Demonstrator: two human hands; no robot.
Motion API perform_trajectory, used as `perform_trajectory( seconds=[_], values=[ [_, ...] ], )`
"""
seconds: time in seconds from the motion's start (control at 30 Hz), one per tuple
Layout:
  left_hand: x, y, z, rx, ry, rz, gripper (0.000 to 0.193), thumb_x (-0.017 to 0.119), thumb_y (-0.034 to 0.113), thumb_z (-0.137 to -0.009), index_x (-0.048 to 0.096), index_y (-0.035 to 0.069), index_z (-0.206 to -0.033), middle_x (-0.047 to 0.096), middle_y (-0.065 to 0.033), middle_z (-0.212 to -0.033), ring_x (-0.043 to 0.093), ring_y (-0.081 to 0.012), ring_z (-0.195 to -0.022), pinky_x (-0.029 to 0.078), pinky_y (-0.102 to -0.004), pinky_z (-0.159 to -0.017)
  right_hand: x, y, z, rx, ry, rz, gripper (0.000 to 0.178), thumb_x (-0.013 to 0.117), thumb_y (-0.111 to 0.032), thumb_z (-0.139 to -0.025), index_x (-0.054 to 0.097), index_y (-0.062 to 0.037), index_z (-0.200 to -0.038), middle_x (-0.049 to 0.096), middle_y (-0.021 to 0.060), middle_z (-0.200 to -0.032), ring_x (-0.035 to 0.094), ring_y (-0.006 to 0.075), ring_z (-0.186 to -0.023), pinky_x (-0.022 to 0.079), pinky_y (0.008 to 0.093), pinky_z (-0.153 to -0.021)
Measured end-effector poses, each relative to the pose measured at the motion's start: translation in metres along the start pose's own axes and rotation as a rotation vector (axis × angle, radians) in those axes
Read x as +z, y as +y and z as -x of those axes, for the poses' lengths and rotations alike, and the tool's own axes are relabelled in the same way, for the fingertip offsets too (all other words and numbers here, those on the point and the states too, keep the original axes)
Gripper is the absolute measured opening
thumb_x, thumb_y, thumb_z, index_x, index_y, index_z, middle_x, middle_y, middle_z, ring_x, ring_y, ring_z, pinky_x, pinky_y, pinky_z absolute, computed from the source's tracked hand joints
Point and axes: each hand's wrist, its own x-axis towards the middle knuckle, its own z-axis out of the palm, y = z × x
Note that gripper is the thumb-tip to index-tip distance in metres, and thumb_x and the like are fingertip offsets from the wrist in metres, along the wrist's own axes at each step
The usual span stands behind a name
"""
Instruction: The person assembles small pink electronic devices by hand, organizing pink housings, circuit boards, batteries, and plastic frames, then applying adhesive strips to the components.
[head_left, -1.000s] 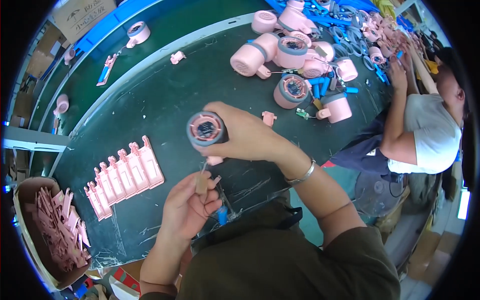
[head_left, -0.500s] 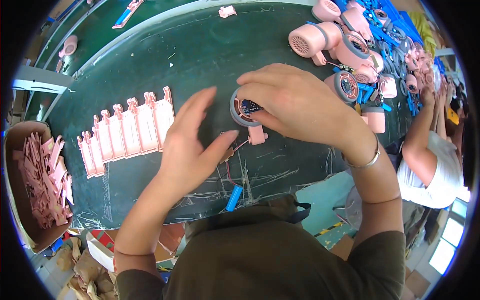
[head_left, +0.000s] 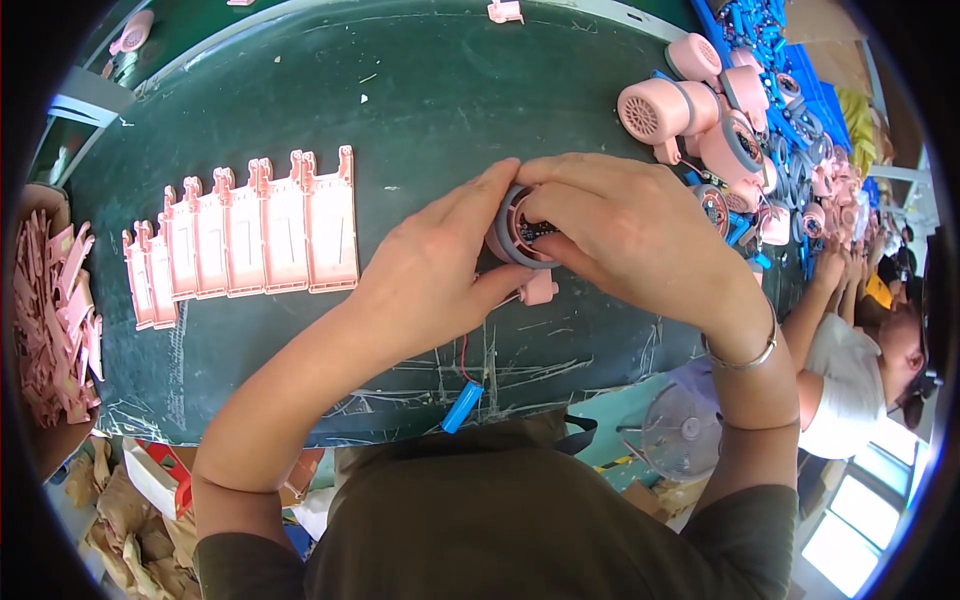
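A round pink housing with a grey ring (head_left: 506,232) stands between my hands, its open face showing a dark circuit board (head_left: 535,230). My left hand (head_left: 430,255) wraps its left side, thumb below and fingers above. My right hand (head_left: 635,225) is closed over its right side, fingertips at the opening; whether they pinch a small part inside is hidden. Below the housing sticks out a small pink block (head_left: 539,288). A blue cylindrical battery (head_left: 462,408) lies near the table's front edge, its red wire running up under my left hand.
Pink panels (head_left: 240,240) lie in a row at left, beside a box of pink strips (head_left: 55,330). Assembled pink housings (head_left: 660,112) and blue batteries (head_left: 755,30) are heaped at right. Another person's arm (head_left: 815,300) is at far right. A small pink piece (head_left: 505,11) lies at the back.
My left hand has moved right and closed on the housing, where before it was apart with fingers spread. My right hand stays on the housing. The view has shifted slightly.
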Motion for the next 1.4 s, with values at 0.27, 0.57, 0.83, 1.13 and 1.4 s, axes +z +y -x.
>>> perform_trajectory(
  seconds=[0.27,0.57,0.83,1.13,1.4],
  values=[
    [0.000,-0.002,-0.001,0.058,-0.015,-0.042,0.070,0.074,0.014,-0.067,0.041,-0.005,-0.126,0.055,-0.0221,-0.114,0.057,-0.0362,-0.099,0.048,-0.0405,-0.083,-0.002,-0.009,-0.005,-0.023,-0.059,0.146,0.020,0.066,-0.011,-0.067,0.056,-0.0018,-0.082,0.061,0.0111,-0.098,0.061,0.0284,-0.085,0.051,0.0357,-0.067],
    [0.000,-0.004,0.000,0.075,0.005,-0.017,0.068,0.074,0.012,-0.065,0.042,-0.003,-0.123,0.056,-0.0200,-0.112,0.058,-0.0346,-0.097,0.049,-0.0392,-0.080,-0.002,-0.011,-0.011,-0.054,-0.019,0.146,0.026,0.065,-0.011,-0.066,0.050,-0.0035,-0.087,0.055,0.0091,-0.078,0.058,0.0278,-0.070,0.047,0.0371,-0.057],
    [-0.002,-0.004,0.000,0.053,-0.016,0.028,0.065,0.073,0.011,-0.066,0.042,0.000,-0.121,0.058,-0.0167,-0.105,0.059,-0.0341,-0.093,0.049,-0.0394,-0.076,-0.003,-0.012,-0.014,-0.046,0.003,0.152,0.032,0.070,-0.018,-0.063,0.050,-0.0066,-0.086,0.057,0.0050,-0.073,0.062,0.0230,-0.069,0.047,0.0321,-0.053],
    [0.001,-0.005,0.002,0.079,0.019,0.003,0.064,0.073,0.012,-0.066,0.042,0.001,-0.121,0.059,-0.0166,-0.104,0.058,-0.0340,-0.094,0.049,-0.0403,-0.077,0.002,-0.010,-0.010,-0.026,0.069,0.106,0.023,0.063,-0.010,-0.068,0.051,-0.0089,-0.088,0.056,0.0052,-0.074,0.061,0.0241,-0.067,0.048,0.0339,-0.052],
    [0.003,-0.008,0.000,0.096,0.044,0.017,0.062,0.074,0.014,-0.066,0.045,0.001,-0.119,0.060,-0.0170,-0.102,0.059,-0.0350,-0.092,0.048,-0.0410,-0.077,0.000,-0.009,-0.008,0.027,-0.021,0.064,0.028,0.068,-0.009,-0.068,0.051,-0.0077,-0.090,0.058,0.0073,-0.081,0.059,0.0275,-0.069,0.046,0.0358,-0.057]
  ],
)
